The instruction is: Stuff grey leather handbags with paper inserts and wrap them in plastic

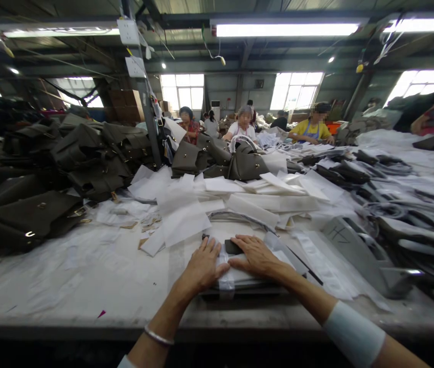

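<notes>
Head view: flat bundle point(248, 280), white-topped, dark underneath.

Left hand point(201, 266) and right hand point(257, 255) rest on flat bundle point(255, 279) near front edge of white table point(67, 286). White sheets point(186, 220) strewn beyond; dark bags point(25, 217) heaped at left. Co-worker point(311, 129) in yellow, background.

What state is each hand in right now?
Left hand: open, palm down on the bundle.
Right hand: open, palm down on the same bundle.
</notes>
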Motion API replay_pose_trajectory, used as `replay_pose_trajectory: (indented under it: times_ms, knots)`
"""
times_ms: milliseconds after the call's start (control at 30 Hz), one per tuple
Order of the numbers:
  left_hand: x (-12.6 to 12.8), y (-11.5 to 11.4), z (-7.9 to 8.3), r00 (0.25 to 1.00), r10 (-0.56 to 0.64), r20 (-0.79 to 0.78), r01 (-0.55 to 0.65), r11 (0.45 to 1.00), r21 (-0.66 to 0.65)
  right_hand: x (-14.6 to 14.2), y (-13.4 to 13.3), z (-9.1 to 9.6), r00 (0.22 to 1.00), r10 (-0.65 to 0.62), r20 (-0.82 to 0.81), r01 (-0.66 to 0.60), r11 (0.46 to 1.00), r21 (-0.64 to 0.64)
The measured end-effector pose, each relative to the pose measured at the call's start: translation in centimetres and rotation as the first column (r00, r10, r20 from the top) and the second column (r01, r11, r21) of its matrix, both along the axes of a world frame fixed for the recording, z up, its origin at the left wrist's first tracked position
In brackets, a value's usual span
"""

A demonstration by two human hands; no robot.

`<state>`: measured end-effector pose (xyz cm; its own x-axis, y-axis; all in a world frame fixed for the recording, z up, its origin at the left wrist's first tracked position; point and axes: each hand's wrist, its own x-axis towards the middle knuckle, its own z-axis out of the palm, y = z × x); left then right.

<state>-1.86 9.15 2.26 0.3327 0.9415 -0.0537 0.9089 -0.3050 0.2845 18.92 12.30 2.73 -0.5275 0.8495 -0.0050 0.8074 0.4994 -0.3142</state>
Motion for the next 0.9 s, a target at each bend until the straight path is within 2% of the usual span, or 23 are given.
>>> replay_pose_trajectory:
  times_ms: [167, 233, 367, 433, 533, 667, 733, 800, 900]
  knots:
    - [0.1, -2.1, 0.5, 0.998, -0.036, 0.044, 0.035, 0.999, 0.028, 0.7, -0.8, 1.0, 0.998, 0.051, -0.033, -0.050, 0.999, 0.004]
    - [0.0, -3.2, 0.2, 0.995, -0.070, 0.065, 0.068, 0.997, 0.037, 1.5, -1.7, 1.5, 0.997, 0.074, -0.038, -0.075, 0.997, -0.027]
    - [0.0, -4.6, -0.6, 0.988, -0.111, 0.103, 0.100, 0.989, 0.108, 1.9, -3.6, 2.1, 0.997, 0.030, -0.064, -0.032, 0.999, -0.031]
    - [0.0, -4.8, -0.7, 0.990, -0.094, 0.103, 0.081, 0.989, 0.124, 1.5, -4.2, 1.4, 0.998, 0.027, -0.053, -0.028, 1.000, -0.006]
    - [0.0, -4.8, -0.6, 0.986, -0.085, 0.143, 0.069, 0.991, 0.112, 1.0, -4.4, -1.0, 0.999, 0.046, 0.004, -0.046, 0.998, 0.033]
    - [-1.1, -4.7, -0.8, 0.940, -0.088, 0.330, 0.049, 0.991, 0.124, 1.3, -3.5, -4.6, 0.998, 0.056, -0.006, -0.054, 0.981, 0.184]
    - [-2.5, -4.5, -1.1, 0.904, -0.017, 0.426, -0.043, 0.991, 0.129, 1.8, -2.9, -5.7, 0.997, 0.073, -0.028, -0.064, 0.968, 0.242]
    - [-4.8, -4.1, -1.3, 0.884, 0.145, 0.444, -0.222, 0.967, 0.127, 2.2, -2.6, -6.4, 0.996, 0.083, -0.039, -0.069, 0.960, 0.271]
    - [-9.8, -2.9, -1.3, 0.825, 0.430, 0.366, -0.504, 0.854, 0.132, 2.6, -2.6, -6.8, 0.996, 0.077, -0.049, -0.060, 0.958, 0.280]
